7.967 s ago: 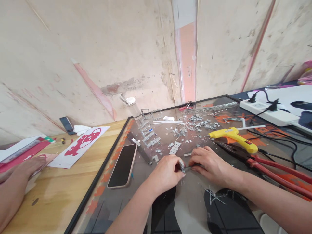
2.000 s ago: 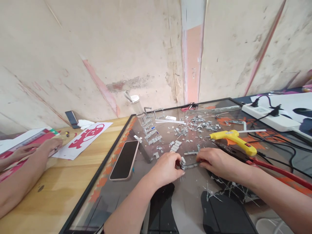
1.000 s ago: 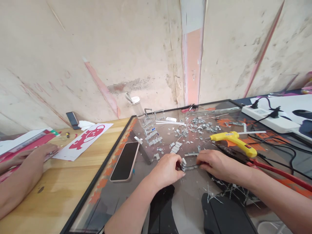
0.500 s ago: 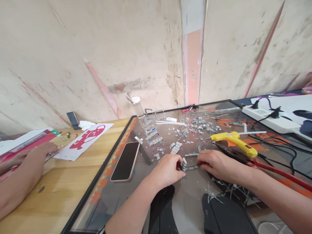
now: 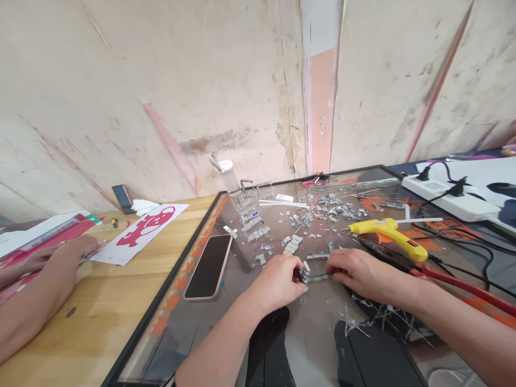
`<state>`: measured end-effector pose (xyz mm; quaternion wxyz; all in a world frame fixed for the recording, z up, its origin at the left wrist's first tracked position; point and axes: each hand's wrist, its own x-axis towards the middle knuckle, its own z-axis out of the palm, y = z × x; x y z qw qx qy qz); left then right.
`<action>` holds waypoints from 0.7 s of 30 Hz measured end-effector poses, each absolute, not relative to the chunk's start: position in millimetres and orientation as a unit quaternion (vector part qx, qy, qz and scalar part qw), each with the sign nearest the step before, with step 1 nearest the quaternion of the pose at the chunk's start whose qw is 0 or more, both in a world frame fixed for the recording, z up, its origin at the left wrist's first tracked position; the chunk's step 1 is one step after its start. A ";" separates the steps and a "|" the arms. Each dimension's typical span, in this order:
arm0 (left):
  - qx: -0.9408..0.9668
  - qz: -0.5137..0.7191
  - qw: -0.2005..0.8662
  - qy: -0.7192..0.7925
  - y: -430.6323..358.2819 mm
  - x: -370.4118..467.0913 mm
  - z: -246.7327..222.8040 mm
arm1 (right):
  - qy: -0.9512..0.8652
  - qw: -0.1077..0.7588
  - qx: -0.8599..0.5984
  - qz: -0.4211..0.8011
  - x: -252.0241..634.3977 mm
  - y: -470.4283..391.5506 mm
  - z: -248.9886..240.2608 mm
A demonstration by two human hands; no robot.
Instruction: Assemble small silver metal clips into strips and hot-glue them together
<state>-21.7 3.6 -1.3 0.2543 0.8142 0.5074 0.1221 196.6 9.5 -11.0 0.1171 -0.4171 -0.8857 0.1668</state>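
Between my two hands, low over the glass tabletop, is a small silvery metal piece (image 5: pixel 318 278) with a short stack of flat bits at its left end. My left hand (image 5: pixel 280 282) pinches that left end. The fingers of my right hand (image 5: pixel 350 269) are closed on its right end. Just beyond lies another silvery strip (image 5: pixel 318 255), and a row of flat silvery tiles (image 5: pixel 293 244) is to its left. Many loose silvery bits (image 5: pixel 336 208) are scattered farther back.
A phone (image 5: pixel 208 267) lies left of my hands. On the right are a yellow glue gun (image 5: pixel 389 232), red-handled pliers (image 5: pixel 463 287), and a white power strip (image 5: pixel 447 199) with cables. A clear bottle (image 5: pixel 229 177) stands behind. Another person's arms (image 5: pixel 44 290) are at far left.
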 end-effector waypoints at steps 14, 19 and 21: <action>0.819 0.114 0.249 0.504 4.0 -21.9 -0.3 | -0.883 0.126 -0.421 0.166 196.7 8.6 -12.2; 0.822 0.108 0.244 0.504 4.3 -22.1 -0.2 | -0.882 0.120 -0.423 0.167 196.6 8.4 -12.9; 0.822 0.111 0.243 0.503 4.4 -22.4 -0.7 | -0.882 0.117 -0.425 0.168 196.3 7.9 -12.6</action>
